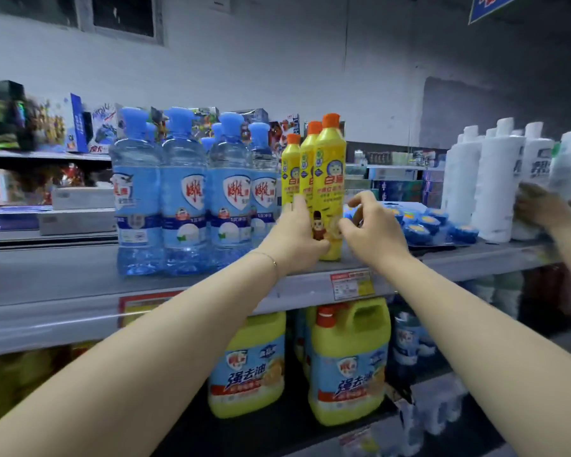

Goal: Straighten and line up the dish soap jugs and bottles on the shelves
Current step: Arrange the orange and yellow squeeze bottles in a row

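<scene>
Head view: my left hand grips the front yellow bottle low down, near the shelf edge beside blue bottles. My right hand curls beside it; I cannot tell if it touches. A low shove could topple the narrow bottle off.

Dim, bluish light; wide-angle bending at edges; right side perhaps motion-blurred, centre fairly sharp.
</scene>
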